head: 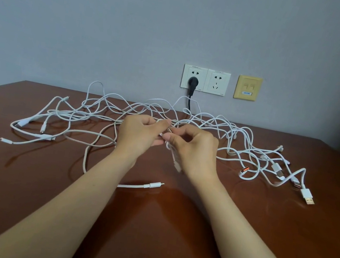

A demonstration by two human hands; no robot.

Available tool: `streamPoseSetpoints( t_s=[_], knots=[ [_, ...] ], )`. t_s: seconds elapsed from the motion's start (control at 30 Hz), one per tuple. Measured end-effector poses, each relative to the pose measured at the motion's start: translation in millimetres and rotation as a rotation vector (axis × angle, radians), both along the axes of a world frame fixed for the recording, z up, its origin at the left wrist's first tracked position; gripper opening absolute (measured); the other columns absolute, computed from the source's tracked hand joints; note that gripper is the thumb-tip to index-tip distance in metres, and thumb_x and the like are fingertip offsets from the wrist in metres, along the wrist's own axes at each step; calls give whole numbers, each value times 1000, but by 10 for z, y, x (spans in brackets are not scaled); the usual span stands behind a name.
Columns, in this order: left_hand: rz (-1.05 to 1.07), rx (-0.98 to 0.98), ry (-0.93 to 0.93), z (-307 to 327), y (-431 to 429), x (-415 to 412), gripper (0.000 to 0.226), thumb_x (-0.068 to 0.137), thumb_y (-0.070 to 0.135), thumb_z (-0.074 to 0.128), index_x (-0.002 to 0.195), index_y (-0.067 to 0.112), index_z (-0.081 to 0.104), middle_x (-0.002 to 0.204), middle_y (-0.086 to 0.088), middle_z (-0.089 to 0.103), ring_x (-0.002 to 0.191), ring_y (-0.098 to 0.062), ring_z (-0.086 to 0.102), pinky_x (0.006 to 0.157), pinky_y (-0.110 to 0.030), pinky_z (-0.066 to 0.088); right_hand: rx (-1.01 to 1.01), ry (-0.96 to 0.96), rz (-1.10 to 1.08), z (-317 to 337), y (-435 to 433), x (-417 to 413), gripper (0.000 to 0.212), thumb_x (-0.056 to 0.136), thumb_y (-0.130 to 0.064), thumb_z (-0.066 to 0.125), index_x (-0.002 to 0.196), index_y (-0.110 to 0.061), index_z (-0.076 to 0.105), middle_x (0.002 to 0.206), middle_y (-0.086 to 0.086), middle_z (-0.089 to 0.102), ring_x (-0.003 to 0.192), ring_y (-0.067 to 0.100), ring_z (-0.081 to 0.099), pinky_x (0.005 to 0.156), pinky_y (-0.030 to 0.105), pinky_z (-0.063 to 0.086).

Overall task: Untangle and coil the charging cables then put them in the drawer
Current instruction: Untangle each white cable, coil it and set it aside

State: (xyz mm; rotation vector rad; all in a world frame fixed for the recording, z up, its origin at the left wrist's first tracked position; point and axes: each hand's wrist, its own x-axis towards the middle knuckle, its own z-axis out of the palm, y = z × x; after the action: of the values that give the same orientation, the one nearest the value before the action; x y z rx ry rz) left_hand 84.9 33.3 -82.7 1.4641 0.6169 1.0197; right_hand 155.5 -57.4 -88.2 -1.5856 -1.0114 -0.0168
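Several white charging cables (105, 107) lie in one wide tangle across the brown table (149, 226), with plugs scattered at both ends. My left hand (139, 135) and my right hand (195, 148) meet over the middle of the tangle. Both pinch the same white cable (176, 161) near its connector, and a short length of it hangs down under my right hand. A loose cable end with a small plug (153, 186) lies on the table between my forearms. No drawer is in view.
The table butts against a grey wall with two white sockets (205, 80); a black plug (192, 82) sits in the left one and its cord drops behind the table. A yellow network plate (248, 87) is to the right. USB plugs (307, 196) lie at the far right.
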Motion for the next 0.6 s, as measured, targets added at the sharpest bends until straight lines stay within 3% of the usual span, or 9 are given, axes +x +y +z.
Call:
streamPoseSetpoints(
  t_s=[0.13,0.23,0.33,0.47,0.6],
  knots=[
    [12,-27,11,-18,26,-22,24,82,16,70,63,5,61,68,-13,62,58,-14,63,52,-14,52,-60,-153,8,-32,20,-13,14,84,-10,65,74,-20,68,50,-19,55,54,-3,55,60,8,38],
    [-28,-27,8,-10,7,-28,21,84,17,68,65,9,65,65,-8,64,52,-7,64,52,-14,52,-48,-181,7,-47,39,-13,11,84,-9,65,78,-18,69,64,-10,59,54,-1,56,60,10,38],
    [-31,19,43,-6,-1,-17,21,86,19,65,67,10,65,66,-7,64,61,-14,65,55,-17,54,-59,-174,-22,-20,44,-5,7,82,-11,68,78,-15,72,79,2,64,61,0,57,62,12,38],
    [0,307,236,-81,-19,37,24,87,20,52,66,27,61,76,-4,68,82,-27,67,78,-43,56,-203,-163,-69,-21,35,25,12,78,-11,67,69,-18,71,71,3,64,74,18,62,69,27,46],
    [-41,388,288,-48,-52,12,35,94,9,45,73,34,58,87,-7,67,87,-31,66,81,-46,55,-138,10,-111,-11,26,15,9,78,-11,70,72,-17,74,55,-7,60,63,11,60,65,20,46]
  ],
)
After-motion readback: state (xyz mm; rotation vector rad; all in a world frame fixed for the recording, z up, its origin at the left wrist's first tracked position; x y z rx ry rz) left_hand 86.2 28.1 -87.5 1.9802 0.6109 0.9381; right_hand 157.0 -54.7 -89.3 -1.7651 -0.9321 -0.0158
